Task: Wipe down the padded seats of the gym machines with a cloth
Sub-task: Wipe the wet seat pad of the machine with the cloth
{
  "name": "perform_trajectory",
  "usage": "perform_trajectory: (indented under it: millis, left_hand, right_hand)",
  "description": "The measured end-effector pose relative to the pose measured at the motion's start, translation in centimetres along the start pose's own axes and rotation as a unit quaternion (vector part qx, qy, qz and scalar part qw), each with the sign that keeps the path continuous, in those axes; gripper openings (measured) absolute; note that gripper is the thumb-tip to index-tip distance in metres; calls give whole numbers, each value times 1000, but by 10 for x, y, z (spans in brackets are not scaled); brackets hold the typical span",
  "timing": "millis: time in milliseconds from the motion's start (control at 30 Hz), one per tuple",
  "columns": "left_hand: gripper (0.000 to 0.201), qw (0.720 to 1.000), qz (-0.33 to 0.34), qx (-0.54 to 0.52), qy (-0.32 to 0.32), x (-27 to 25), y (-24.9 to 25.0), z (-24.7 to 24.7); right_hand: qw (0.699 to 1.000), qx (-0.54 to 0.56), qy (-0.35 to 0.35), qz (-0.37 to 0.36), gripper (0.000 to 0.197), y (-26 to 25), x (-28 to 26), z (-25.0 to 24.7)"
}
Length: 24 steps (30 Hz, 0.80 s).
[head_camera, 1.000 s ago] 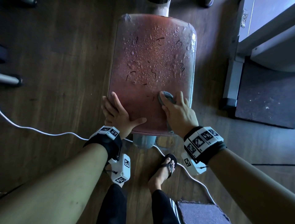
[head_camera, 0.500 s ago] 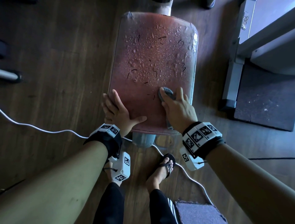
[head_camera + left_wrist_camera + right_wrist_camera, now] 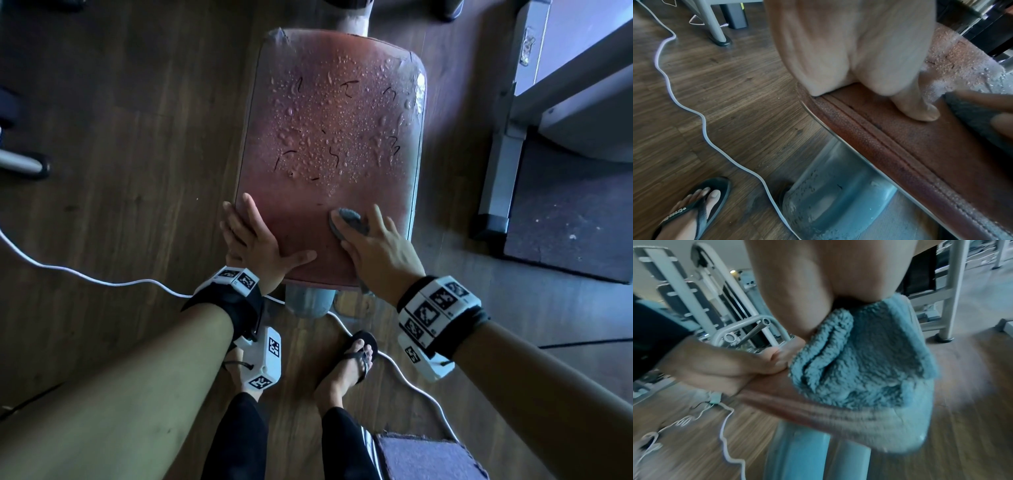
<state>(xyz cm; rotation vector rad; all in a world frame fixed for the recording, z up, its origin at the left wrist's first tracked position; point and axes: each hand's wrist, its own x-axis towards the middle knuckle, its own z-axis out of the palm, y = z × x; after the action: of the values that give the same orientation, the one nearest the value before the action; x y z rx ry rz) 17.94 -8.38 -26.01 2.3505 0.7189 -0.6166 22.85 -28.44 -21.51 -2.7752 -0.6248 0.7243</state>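
A reddish-brown padded seat (image 3: pixel 329 137) stands on a grey post, its far half covered in water drops and small dark marks. The near strip looks dry. My left hand (image 3: pixel 253 240) lies flat on the near left corner, fingers straight and thumb spread. My right hand (image 3: pixel 376 246) presses a grey-blue fluffy cloth (image 3: pixel 349 217) onto the near right part with spread fingers. In the right wrist view the cloth (image 3: pixel 859 369) is bunched under my palm and hangs over the seat's front edge (image 3: pixel 797 404). The left wrist view shows the left thumb on the seat (image 3: pixel 920 146) beside the cloth (image 3: pixel 972 116).
A white cable (image 3: pixel 102 281) snakes over the wooden floor and passes the seat post (image 3: pixel 308 301). My feet in flip-flops (image 3: pixel 356 356) stand just in front. A grey machine frame (image 3: pixel 500 178) on a dark mat (image 3: pixel 565 212) stands to the right. A purplish mat (image 3: pixel 428 459) lies near my right leg.
My right hand has slid the cloth slightly toward me and spread its fingers wider. A small dark mark beside the cloth no longer shows. The left hand has stayed in place.
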Motion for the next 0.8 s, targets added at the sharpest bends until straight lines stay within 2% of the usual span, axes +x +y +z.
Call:
perform_trajectory:
  millis: [100,367,633,800]
  left_hand:
    - [152,1000,-3,10,1,0,0,0]
    - [154,999,-22,26,-1,-2,6,-2]
    - [153,999,-22,13,-22,0,4,-4]
    - [153,999,-38,18,-30,0,7,-4]
  right_hand:
    - [1000,-21,-11,-15,49,1,-7,2]
    - [999,-23,7,27,50,-10,27,-6]
    - [990,-101,19,-94,52,3,39,-10]
    - [995,-87,22,-45,51,-4,49,-12]
